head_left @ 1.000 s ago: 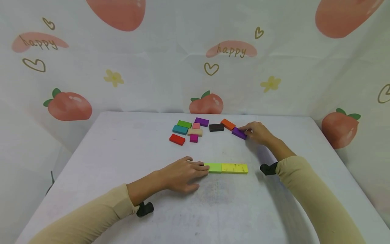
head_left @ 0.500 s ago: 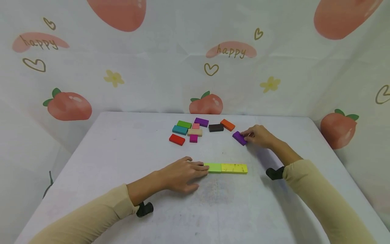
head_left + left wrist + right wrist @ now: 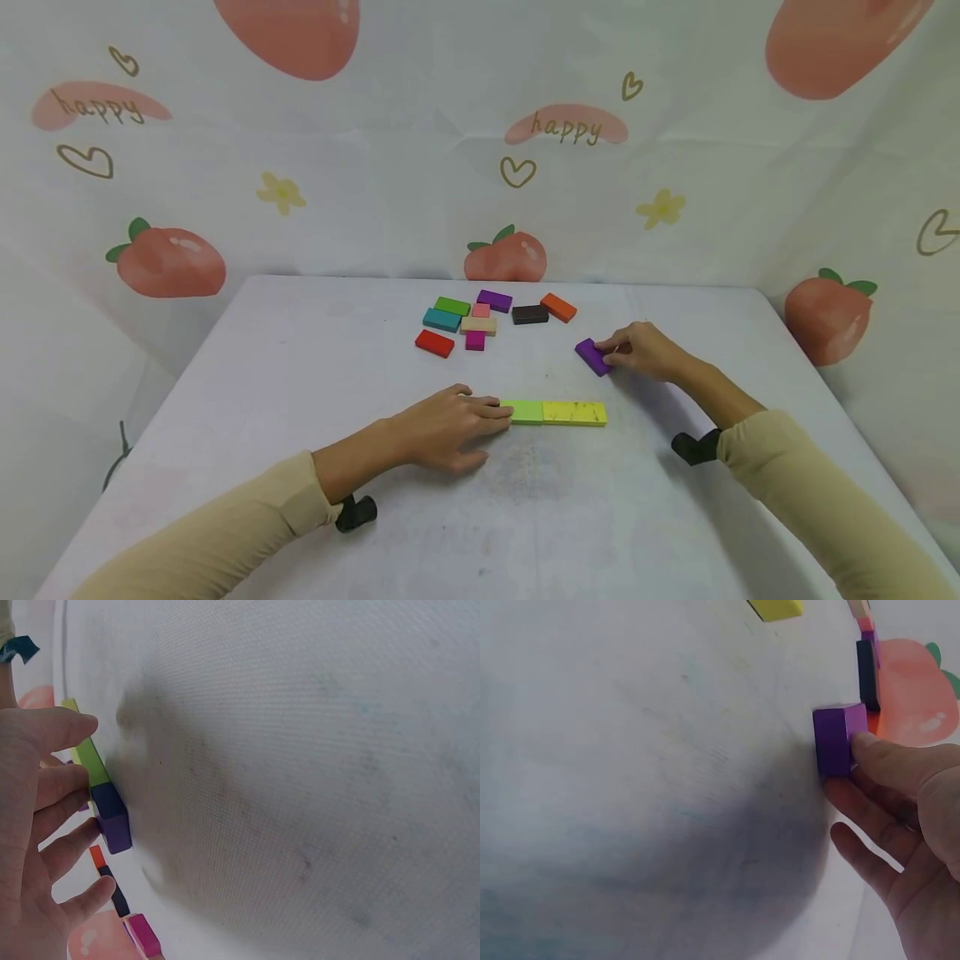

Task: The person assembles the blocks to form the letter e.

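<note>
In the head view, my left hand [image 3: 446, 429] rests with extended fingers on the left end of a row of flat blocks. Beyond its fingertips, the light green block [image 3: 527, 412] and the yellow block [image 3: 576, 413] show end to end. Dark blue [image 3: 109, 800] and purple [image 3: 115, 832] block faces appear under those fingers in the left wrist view; I cannot tell whether they are one block. My right hand [image 3: 648, 352] pinches a purple block [image 3: 592, 357] between thumb and fingers, behind and right of the yellow block. The right wrist view shows the purple block [image 3: 832, 742] tilted.
Farther back lie loose blocks: red [image 3: 435, 343], teal [image 3: 442, 320], green [image 3: 453, 307], beige [image 3: 478, 326], magenta [image 3: 475, 340], pink [image 3: 481, 310], another purple block [image 3: 495, 301], black [image 3: 530, 314] and orange [image 3: 558, 307]. A printed cloth [image 3: 375, 167] hangs behind the white table [image 3: 300, 375].
My right hand has drawn the purple block nearer, away from the orange block, and the block has turned. My left hand stays on the row.
</note>
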The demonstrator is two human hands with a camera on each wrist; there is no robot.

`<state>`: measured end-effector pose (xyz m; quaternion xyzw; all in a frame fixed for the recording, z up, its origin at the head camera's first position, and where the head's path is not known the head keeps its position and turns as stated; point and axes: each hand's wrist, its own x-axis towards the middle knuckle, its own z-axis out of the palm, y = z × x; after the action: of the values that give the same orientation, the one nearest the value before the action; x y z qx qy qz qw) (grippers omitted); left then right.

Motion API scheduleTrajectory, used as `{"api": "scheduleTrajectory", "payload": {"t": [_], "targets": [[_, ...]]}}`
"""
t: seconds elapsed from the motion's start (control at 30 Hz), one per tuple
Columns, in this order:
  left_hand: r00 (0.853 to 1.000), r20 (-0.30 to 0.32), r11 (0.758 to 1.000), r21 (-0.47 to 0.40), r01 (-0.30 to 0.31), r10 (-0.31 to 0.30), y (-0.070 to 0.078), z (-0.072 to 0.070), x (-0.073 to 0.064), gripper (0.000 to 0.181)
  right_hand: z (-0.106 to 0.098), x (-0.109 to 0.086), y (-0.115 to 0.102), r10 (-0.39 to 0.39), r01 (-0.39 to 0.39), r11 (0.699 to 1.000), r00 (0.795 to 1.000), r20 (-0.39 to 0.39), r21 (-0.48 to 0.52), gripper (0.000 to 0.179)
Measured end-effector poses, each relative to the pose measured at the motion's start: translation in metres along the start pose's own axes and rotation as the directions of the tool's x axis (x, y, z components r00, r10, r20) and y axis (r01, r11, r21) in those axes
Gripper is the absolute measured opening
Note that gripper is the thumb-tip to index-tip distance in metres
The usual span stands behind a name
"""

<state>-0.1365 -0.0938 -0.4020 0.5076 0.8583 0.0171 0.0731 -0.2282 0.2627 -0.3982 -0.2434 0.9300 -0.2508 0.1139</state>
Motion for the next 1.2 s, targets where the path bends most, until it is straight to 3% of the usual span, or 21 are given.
{"api": "scheduleTrajectory", "payload": {"t": [0.43,1.2], "targets": [[1.0,0.008,1.0,-0.007,0.009,-0.009,0.0,-0.002,-0.001,0.059,0.006,-0.019,-0.01,0.029,-0.03,0.999,0.999,0.022,0.038,0.03],[1.0,-0.007,1.0,-0.007,-0.018,0.018,-0.001,0.001,-0.001,0.058,0.016,-0.035,-0.012,-0.031,0.031,0.999,1.0,0.004,0.031,0.031]]}}
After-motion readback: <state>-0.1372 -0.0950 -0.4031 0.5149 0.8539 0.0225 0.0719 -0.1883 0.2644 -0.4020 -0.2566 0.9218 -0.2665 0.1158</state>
